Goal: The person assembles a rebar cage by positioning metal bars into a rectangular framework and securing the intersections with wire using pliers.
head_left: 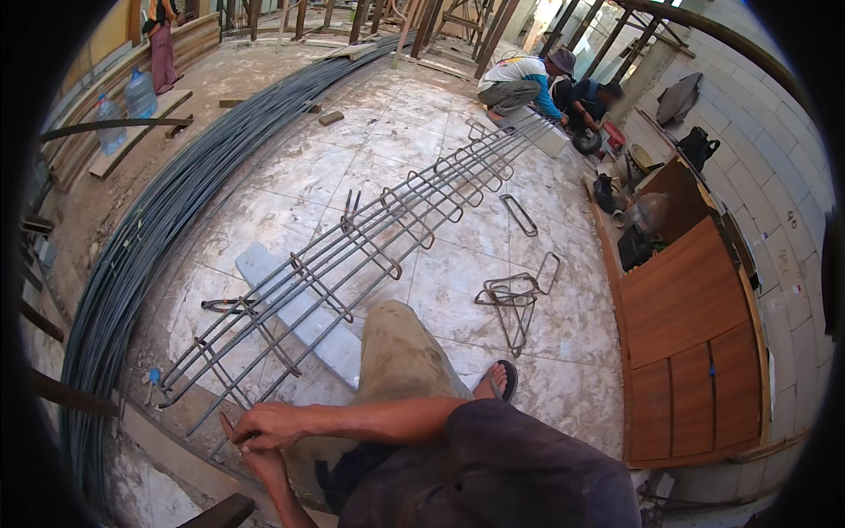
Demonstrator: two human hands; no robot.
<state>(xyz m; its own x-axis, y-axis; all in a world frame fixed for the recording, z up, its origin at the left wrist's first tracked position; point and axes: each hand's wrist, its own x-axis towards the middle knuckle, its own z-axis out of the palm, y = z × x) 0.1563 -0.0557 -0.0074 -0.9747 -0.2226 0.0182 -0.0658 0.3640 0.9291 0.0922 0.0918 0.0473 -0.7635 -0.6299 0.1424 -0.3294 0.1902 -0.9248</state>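
Note:
My right hand (pixel 275 426) and my left hand (pixel 262 459) meet at the near end of a long rebar cage (pixel 304 280). Both have their fingers closed together, the right over the left. Whatever they pinch is too small or hidden to name. The cage is made of long grey bars with rusty rectangular stirrups (pixel 321 286) around them. It runs diagonally away over the floor, across a pale board (pixel 295 304). A pair of pincers (pixel 229 305) lies to the left of the cage, partly behind its bars.
Loose stirrups (pixel 510 295) lie on the tiled floor to the right. A thick bundle of rebar (pixel 167 207) curves along the left. Two people (pixel 537 84) crouch at the cage's far end. A brown wooden cabinet (pixel 691 343) stands at right; water jugs (pixel 141 93) stand far left.

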